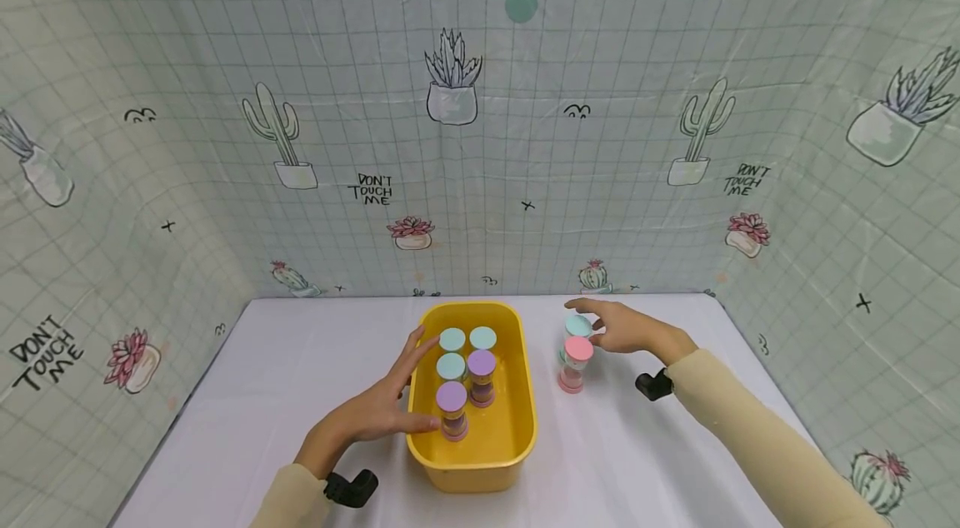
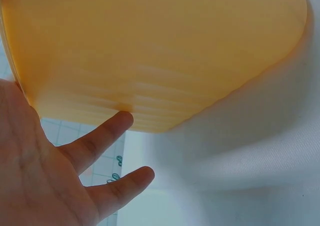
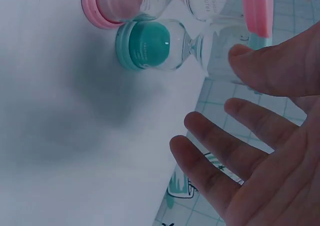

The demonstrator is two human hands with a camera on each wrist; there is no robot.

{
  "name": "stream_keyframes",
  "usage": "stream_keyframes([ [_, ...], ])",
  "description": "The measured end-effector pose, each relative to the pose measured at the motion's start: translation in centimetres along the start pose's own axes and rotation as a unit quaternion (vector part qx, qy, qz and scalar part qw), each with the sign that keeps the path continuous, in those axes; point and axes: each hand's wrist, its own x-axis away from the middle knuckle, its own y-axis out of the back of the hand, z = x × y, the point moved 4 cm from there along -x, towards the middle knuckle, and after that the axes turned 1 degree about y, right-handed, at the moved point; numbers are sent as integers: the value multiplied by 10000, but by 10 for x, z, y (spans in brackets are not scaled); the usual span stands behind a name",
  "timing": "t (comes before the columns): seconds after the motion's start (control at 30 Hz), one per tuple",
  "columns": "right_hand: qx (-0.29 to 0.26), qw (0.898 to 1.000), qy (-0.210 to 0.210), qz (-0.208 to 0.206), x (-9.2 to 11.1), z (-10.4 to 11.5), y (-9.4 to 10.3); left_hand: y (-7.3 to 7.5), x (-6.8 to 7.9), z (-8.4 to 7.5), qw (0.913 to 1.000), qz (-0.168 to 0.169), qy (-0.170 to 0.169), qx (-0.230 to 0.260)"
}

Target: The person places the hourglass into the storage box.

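Note:
Just right of the yellow bin, two sand timers stand upright on the table: one with a teal cap, and a pink-capped one in front of it. My right hand reaches over beside the teal timer, fingers spread, thumb close to its cap. In the right wrist view teal sand lies in the lower bulb of the teal timer. At the bin's left side is my left hand, fingers extended along the rim and thumb over the near-left edge. The left wrist view shows two fingertips by the bin's outer wall.
Inside the bin stand several sand timers: three with light teal caps towards the back and left, and two with purple caps. A white cloth covers the table. Behind it hangs a grid-patterned curtain with cactus drawings.

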Motion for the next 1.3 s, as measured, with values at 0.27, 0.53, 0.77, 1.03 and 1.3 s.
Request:
stream_keyframes([
  [0.27, 134, 9997, 140, 114, -7, 2, -8, -1, 1, -2, 10000, 14, -42, 26],
  [0.53, 250, 9993, 276, 61, -14, 4, -10, -2, 2, -1, 10000, 7, -74, 8],
  [0.77, 398, 9990, 197, 31, -14, 5, -6, -1, 2, 1, 9999, 13, -109, 12],
  [1.03, 500, 9987, 80, 17, -9, 4, -1, 0, 2, 0, 9999, 13, -101, 13],
  [1.3, 330, 9989, -336, -10, 6, 6, 6, 0, 0, 1, 10000, -48, 3, -23],
])
